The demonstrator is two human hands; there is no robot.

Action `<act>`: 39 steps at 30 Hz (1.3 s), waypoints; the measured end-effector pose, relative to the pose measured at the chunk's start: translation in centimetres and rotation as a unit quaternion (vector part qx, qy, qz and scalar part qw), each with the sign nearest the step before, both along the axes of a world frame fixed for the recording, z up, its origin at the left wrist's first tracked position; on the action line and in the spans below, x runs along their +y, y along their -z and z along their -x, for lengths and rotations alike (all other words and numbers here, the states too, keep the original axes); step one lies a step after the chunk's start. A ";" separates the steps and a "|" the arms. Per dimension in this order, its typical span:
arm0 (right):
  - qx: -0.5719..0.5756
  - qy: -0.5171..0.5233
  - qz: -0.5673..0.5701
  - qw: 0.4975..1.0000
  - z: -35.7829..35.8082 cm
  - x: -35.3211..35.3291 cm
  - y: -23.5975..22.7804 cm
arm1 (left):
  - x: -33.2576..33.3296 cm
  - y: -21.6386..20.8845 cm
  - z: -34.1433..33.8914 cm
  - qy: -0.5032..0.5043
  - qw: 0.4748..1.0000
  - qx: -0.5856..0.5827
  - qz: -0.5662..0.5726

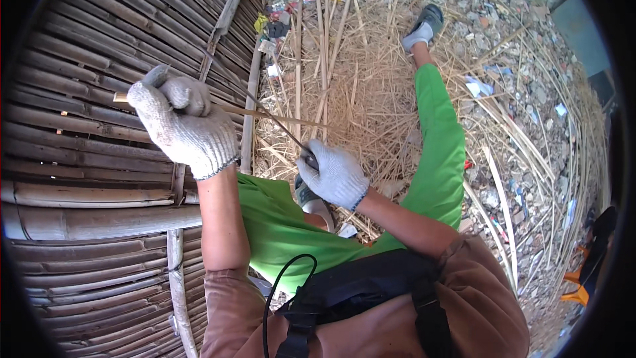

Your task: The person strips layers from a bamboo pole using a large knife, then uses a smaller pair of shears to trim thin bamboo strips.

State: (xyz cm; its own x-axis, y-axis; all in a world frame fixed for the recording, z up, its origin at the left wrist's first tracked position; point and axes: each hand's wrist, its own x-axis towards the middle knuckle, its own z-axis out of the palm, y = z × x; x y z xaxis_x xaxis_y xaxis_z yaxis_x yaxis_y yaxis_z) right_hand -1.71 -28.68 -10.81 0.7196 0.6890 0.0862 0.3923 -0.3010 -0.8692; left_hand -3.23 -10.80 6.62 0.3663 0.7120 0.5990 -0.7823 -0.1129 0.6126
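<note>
My left hand (185, 119), in a white knit glove, is closed around a thin bamboo strip (299, 121). One short end of the strip sticks out left of the fist, and the long end reaches right over the ground. In the same kind of glove, my right hand (336, 176) grips the dark handle of a long, narrow knife (286, 132). Its dark blade slants up and left and crosses the strip between my hands. Whether blade and strip touch, I cannot tell.
A bamboo slat wall (86, 93) rises close on my left, with a thick pole (112, 220) across it. Pale shavings (374, 99) and long bamboo strips (323, 40) cover the ground ahead. Rubble and litter lie to the right. My legs in green trousers (440, 126) are spread apart.
</note>
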 end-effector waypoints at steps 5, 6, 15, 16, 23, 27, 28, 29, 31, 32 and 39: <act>0.081 0.041 0.213 0.973 -2.7 -3.4 16.6 | 1.9 -0.5 0.3 -0.045 0.998 -0.001 0.041; 0.117 0.041 0.227 0.966 -3.3 -4.7 20.8 | 2.5 -0.6 0.4 -0.053 0.998 -0.005 0.044; 0.134 0.061 0.094 0.985 -0.7 -1.3 14.2 | 5.5 -0.4 -1.5 -0.087 0.992 0.027 0.084; 0.123 0.055 0.094 0.986 -0.7 -1.4 13.0 | 5.5 -0.6 -1.7 -0.097 0.992 0.039 0.078; 0.252 0.045 0.302 0.918 -3.2 -8.3 25.8 | 7.9 -0.2 -0.6 -0.113 0.989 0.030 0.093; 0.217 0.077 0.330 0.915 -2.9 -8.1 25.1 | 9.2 0.3 -0.3 -0.103 0.989 0.030 0.102; 0.204 0.082 0.331 0.918 -2.3 -7.8 24.7 | 9.3 0.3 -0.3 -0.112 0.988 0.030 0.104; 0.191 0.087 0.331 0.920 -2.0 -7.5 24.4 | 9.4 0.3 -0.4 -0.120 0.987 0.031 0.105; 0.201 0.077 0.341 0.915 -2.5 -7.5 24.0 | 10.2 0.4 0.0 -0.118 0.986 0.034 0.113; 0.200 0.074 0.349 0.913 -2.7 -7.4 24.0 | 10.4 0.5 0.4 -0.108 0.987 0.034 0.113; 0.174 0.099 0.373 0.906 -2.3 -8.1 24.4 | 8.8 0.3 1.6 -0.078 0.991 0.023 0.106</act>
State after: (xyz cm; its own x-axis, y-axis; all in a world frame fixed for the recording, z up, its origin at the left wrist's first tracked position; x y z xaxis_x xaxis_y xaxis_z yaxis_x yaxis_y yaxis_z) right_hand 0.59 -36.78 -35.23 0.7296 0.3174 -0.6058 0.0085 -0.8899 -0.4560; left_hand -4.80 -1.98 6.34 0.2652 0.8707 0.4143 -0.7355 -0.0952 0.6708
